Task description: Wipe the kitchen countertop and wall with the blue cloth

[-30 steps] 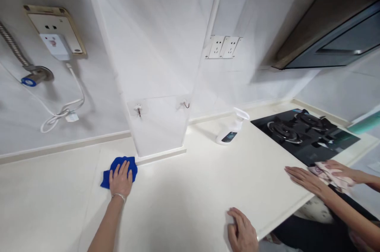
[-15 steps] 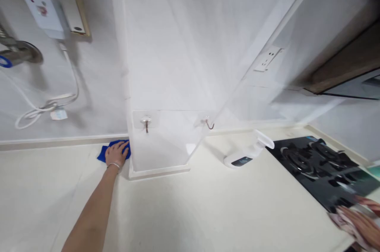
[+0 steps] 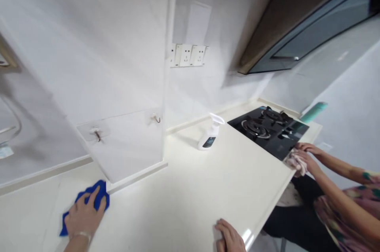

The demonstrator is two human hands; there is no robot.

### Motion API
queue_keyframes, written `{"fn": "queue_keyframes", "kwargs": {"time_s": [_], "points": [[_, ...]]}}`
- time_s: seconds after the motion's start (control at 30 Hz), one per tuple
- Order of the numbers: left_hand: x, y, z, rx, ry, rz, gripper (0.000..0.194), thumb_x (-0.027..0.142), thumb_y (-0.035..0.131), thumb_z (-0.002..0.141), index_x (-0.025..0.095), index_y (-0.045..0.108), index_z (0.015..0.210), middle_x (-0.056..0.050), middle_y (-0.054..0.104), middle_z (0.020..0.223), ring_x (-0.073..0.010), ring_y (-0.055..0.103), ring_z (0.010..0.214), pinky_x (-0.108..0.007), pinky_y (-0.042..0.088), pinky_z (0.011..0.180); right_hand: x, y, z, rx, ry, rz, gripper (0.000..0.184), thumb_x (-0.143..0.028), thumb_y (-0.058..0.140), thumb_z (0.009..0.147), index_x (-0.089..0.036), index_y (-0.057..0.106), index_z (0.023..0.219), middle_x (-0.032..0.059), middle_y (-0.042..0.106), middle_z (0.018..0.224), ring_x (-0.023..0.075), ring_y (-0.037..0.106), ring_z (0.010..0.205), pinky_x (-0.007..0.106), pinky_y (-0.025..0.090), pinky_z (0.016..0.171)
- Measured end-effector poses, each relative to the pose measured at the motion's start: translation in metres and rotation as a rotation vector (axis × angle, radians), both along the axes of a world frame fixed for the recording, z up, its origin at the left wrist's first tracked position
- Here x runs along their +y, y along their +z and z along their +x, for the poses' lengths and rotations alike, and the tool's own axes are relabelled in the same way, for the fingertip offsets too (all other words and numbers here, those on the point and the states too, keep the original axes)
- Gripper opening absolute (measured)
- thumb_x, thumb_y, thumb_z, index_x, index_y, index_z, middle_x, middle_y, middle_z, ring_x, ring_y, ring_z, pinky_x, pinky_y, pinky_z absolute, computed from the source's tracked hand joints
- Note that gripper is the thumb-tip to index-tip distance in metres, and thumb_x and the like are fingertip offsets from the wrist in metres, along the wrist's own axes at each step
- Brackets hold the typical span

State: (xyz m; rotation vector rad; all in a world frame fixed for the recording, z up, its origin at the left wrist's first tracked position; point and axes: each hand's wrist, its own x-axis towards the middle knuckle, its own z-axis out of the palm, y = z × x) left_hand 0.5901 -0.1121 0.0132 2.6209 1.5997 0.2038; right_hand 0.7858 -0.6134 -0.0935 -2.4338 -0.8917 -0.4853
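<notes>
At a white kitchen counter [image 3: 178,204], the left hand [image 3: 84,216] lies flat, fingers apart, on a blue cloth [image 3: 99,194], not gripping it, just beside the foot of a wall column [image 3: 118,145]. The right hand [image 3: 230,238], fingers together and empty, rests at the counter's front edge. Open counter runs from there to one spray bottle [image 3: 208,139] and one two-burner gas hob [image 3: 264,131], where a co-worker's two hands [image 3: 305,157] hold a patterned cloth [image 3: 295,162] near the edge.
</notes>
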Motion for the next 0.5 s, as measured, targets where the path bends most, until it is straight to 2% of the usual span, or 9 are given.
{"fn": "queue_keyframes", "kwargs": {"time_s": [0.07, 0.13, 0.23, 0.33, 0.5], "points": [[-0.037, -0.006, -0.022, 0.059, -0.078, 0.065, 0.070, 0.063, 0.025, 0.088, 0.026, 0.045, 0.145, -0.014, 0.051, 0.134, -0.0374, 0.051, 0.108, -0.052, 0.043, 0.090, 0.004, 0.005, -0.004, 0.012, -0.041, 0.010, 0.038, -0.017, 0.050, 0.079, -0.027, 0.062, 0.114, 0.0053, 0.066, 0.123, 0.0249, 0.063, 0.113, 0.041, 0.053, 0.091], [-0.076, -0.013, -0.036, 0.094, -0.174, 0.128, 0.075, 0.065, 0.029, 0.087, 0.021, 0.042, 0.146, -0.019, 0.048, 0.137, -0.0389, 0.049, 0.110, -0.052, 0.044, 0.086, 0.008, 0.010, -0.009, 0.036, -0.059, 0.041, 0.037, -0.017, 0.049, 0.080, -0.026, 0.061, 0.114, 0.0052, 0.065, 0.124, 0.0247, 0.060, 0.116, 0.042, 0.050, 0.094], [-0.129, -0.020, -0.033, 0.072, -0.277, 0.176, 0.077, 0.064, 0.032, 0.087, 0.017, 0.042, 0.147, -0.022, 0.048, 0.136, -0.0393, 0.046, 0.117, -0.051, 0.045, 0.085, 0.013, 0.017, -0.014, 0.081, -0.059, 0.066, 0.037, -0.016, 0.048, 0.080, -0.026, 0.061, 0.113, 0.0045, 0.064, 0.124, 0.0241, 0.058, 0.118, 0.043, 0.047, 0.097], [-0.158, -0.016, 0.004, 0.014, -0.314, 0.180, 0.073, 0.060, 0.035, 0.088, 0.015, 0.043, 0.146, -0.023, 0.049, 0.135, -0.0388, 0.047, 0.115, -0.051, 0.045, 0.084, 0.016, 0.025, -0.016, 0.116, -0.081, 0.071, 0.036, -0.016, 0.048, 0.080, -0.025, 0.061, 0.112, 0.0048, 0.064, 0.122, 0.0242, 0.057, 0.117, 0.043, 0.045, 0.097], [-0.157, -0.003, 0.100, -0.104, -0.311, 0.127, 0.063, 0.050, 0.035, 0.092, 0.015, 0.048, 0.142, -0.023, 0.050, 0.135, -0.0392, 0.046, 0.112, -0.054, 0.042, 0.087, 0.021, 0.037, -0.019, 0.148, -0.104, 0.065, 0.036, -0.014, 0.046, 0.079, -0.024, 0.062, 0.109, 0.0052, 0.063, 0.121, 0.0235, 0.056, 0.116, 0.042, 0.044, 0.098]]}}
